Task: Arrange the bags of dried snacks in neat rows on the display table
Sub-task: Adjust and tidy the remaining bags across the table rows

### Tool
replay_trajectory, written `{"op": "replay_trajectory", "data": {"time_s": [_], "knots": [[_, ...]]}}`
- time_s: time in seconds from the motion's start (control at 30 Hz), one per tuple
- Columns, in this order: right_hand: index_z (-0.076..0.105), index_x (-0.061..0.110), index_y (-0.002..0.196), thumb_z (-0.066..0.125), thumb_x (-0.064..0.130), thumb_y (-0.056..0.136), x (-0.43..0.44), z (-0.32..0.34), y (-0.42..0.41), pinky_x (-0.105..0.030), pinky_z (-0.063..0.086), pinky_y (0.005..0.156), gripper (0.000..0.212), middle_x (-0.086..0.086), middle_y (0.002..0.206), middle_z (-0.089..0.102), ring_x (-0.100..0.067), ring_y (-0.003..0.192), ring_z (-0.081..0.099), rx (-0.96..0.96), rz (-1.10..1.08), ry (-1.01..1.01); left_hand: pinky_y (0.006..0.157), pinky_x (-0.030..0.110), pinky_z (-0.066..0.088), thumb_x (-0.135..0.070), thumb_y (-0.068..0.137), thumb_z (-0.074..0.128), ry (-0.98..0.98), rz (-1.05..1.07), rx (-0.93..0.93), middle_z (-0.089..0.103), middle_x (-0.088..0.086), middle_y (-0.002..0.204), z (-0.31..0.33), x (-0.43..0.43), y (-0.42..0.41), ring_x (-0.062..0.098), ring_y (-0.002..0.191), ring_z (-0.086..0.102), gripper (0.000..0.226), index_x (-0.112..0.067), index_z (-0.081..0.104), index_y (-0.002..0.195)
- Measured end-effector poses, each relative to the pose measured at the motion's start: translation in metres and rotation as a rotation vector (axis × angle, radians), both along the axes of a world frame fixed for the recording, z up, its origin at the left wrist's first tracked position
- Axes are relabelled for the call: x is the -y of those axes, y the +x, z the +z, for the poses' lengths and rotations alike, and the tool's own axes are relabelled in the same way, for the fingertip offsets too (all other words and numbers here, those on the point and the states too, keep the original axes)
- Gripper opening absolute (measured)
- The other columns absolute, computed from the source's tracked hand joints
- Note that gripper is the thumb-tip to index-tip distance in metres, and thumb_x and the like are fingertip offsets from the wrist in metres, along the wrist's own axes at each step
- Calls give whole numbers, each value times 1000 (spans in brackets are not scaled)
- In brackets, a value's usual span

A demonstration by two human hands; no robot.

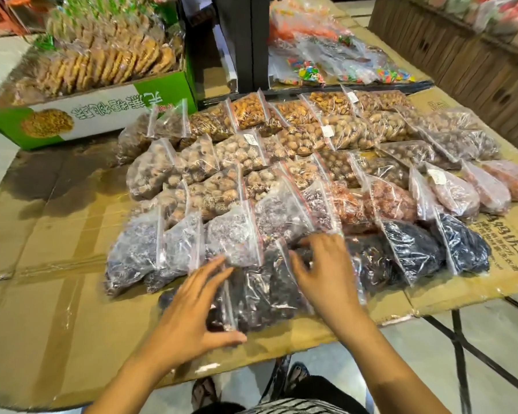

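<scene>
light: soft, even | glare: on plastic bags (284, 222) | edges: wide-angle bending | far background: blurred

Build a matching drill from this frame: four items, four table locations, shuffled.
Items:
1 green box
2 candy bags
3 dark fruit bag
4 pink snack bags

Places:
A near edge, touched by the left hand and right hand
B far left of the table
C right end of the rows
D far side, right of the black post

Pairs: 1-B; 2-D; 3-A; 4-C
</scene>
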State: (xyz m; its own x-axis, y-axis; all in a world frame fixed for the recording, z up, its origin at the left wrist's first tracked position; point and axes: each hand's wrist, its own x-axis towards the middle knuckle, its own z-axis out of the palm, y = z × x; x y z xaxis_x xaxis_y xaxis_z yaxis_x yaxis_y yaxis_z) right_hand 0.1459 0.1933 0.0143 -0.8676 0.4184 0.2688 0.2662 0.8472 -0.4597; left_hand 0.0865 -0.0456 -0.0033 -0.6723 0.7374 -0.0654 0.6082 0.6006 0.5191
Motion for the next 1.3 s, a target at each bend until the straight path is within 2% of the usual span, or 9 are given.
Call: {"op": "replay_trajectory", "data": {"time_s": [0.13, 0.23, 0.37, 0.53, 0.73, 0.97, 1.03, 1.13, 1.3], "knots": [[57, 8, 89, 57, 33, 89, 45, -9, -14, -33, 38, 70, 25, -10, 89, 62, -30, 97, 50, 258, -43, -57, 116, 37, 11, -91, 60, 46, -150, -47, -50, -11, -16, 157, -16, 29, -4, 8, 145, 0, 115, -37, -3, 149], [60, 4, 102, 58, 20, 90, 50, -13, -16, -36, 45, 78, 20, -10, 90, 64, -32, 98, 54, 215, -172, -215, 99, 39, 41, -78, 56, 65, -220, -119, -226, 42, 6, 144, -22, 29, -9, 25, 127, 49, 112, -23, 27, 146], [57, 9, 104, 58, 5, 89, 44, -9, -11, -16, 37, 53, 15, 9, 68, 49, -7, 63, 51, 125, -333, -529, 90, 51, 47, -65, 66, 60, 48, -161, -176, 49, 9, 127, -34, 28, -25, 27, 115, 43, 85, -26, 40, 138], [59, 10, 101, 60, 7, 87, 50, -16, -7, -27, 38, 58, 14, 6, 64, 47, -9, 56, 46, 67, -400, -538, 100, 38, 36, -55, 65, 70, 369, -12, -132, 47, 5, 120, -20, 11, -25, 22, 112, 42, 75, -29, 43, 129], [56, 10, 99, 58, 4, 89, 62, -17, -9, -14, 41, 54, 12, 2, 69, 49, -9, 60, 47, -17, -477, -641, 82, 51, 48, -75, 70, 48, -90, -210, -351, 57, 19, 121, -12, -16, -25, 37, 103, 56, 85, -25, 39, 138], [56, 12, 95, 54, -1, 90, 66, -22, -20, -16, 36, 48, 14, 1, 70, 50, -9, 55, 43, -13, -570, -628, 69, 53, 52, -71, 42, 78, -170, -277, -332, 59, 24, 121, -17, 10, -24, 42, 98, 60, 116, -27, 34, 140], [56, 15, 90, 57, 7, 90, 69, -20, -23, -23, 37, 52, 8, 4, 67, 52, -11, 56, 46, 44, -567, -476, 74, 55, 50, -72, 45, 77, -175, -255, -294, 56, 26, 125, -16, 15, -24, 44, 104, 57, 121, -27, 24, 144], [52, 16, 80, 55, 17, 93, 75, -16, -28, -25, 35, 56, 12, 7, 64, 50, -13, 60, 49, 191, -523, -247, 102, 55, 30, -71, 77, 50, -174, -273, -294, 22, 24, 150, -19, 21, -29, 42, 133, 27, 101, -34, -14, 146], [56, 8, 80, 50, 12, 94, 84, -10, -28, -20, 41, 59, 15, -4, 73, 57, -16, 66, 51, -190, -610, -637, 106, 46, 30, -70, 76, 45, -108, -308, -181, 22, 11, 145, -16, 24, -37, 33, 129, 24, 93, -40, -9, 146]]}}
